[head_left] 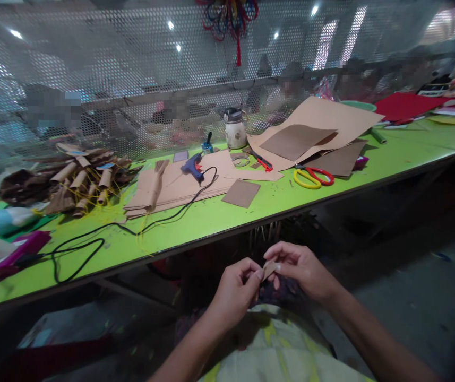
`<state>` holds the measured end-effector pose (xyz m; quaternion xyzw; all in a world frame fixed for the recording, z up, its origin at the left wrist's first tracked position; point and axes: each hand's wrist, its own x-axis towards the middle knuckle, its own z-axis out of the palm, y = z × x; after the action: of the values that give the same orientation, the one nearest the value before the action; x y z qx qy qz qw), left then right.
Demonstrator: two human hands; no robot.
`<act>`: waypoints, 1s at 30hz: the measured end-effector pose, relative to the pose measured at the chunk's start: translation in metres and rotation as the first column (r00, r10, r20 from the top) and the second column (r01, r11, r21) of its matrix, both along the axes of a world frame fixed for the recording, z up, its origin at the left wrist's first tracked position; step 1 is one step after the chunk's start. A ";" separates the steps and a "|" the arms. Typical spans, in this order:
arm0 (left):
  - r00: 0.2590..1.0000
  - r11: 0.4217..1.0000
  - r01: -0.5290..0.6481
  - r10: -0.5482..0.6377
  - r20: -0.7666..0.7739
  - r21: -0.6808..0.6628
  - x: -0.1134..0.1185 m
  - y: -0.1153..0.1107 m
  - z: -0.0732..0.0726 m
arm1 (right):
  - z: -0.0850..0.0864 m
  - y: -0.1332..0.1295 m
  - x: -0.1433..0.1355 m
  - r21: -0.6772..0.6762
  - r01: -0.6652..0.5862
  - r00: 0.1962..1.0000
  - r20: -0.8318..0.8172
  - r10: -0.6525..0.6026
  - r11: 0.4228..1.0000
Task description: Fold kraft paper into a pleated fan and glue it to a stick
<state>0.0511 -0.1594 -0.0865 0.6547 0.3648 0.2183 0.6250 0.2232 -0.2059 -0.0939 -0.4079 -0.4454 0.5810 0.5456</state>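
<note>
Your left hand (237, 289) and right hand (303, 269) meet in the lower middle of the frame, in front of the tabletop's (195, 231) near edge, with a small piece of brown paper (269, 269) between them. Your left grip is closed on the piece's lower left part, thumb and fingertips pinching it. Your right grip holds the upper right part, the thumb lying against it and the fingers curled beyond. Below your hands, a yellow-and-pale cloth (283, 345) covers your lap.

Above your hands, near the centre of the frame, a brown paper square (241, 193) lies flat on the green tabletop, just beside a paper stack (215, 185). A blue glue gun (194, 166) rests on that stack, and its black cord (171, 216) runs toward the lower left, where a purple object (24, 255) sits. A pleated paper strip (157, 185) lies on the stack's left end.

Right of centre you have scissors (315, 181) with one yellow and one red handle, and a red cutter (263, 162). Behind the cutter stands a white jar (235, 133) with a dark lid. Large brown sheets (338, 112) spread toward the upper right, and a red sheet (408, 106) lies beyond them. At the left of the frame, rolled paper bundles (79, 181) lie heaped among yellow strings (110, 215).
</note>
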 end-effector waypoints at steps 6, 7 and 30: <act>0.997 0.965 -0.018 0.037 -0.071 0.261 -0.003 -0.006 0.010 | 0.008 -0.005 0.000 -0.007 0.001 0.999 -0.047 -0.002 1.000; 0.996 0.949 -0.019 0.045 -0.078 0.315 -0.004 -0.007 0.011 | 0.008 -0.005 0.000 0.000 -0.002 0.998 -0.058 0.002 1.000; 0.993 0.842 0.034 0.033 -0.114 0.538 -0.010 -0.010 0.009 | 0.008 -0.010 -0.007 -0.007 0.138 0.979 0.150 -0.135 0.990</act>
<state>0.0409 -0.1693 -0.0777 0.8158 0.3252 0.2722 0.3933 0.2163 -0.2155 -0.0854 -0.4844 -0.4509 0.5138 0.5459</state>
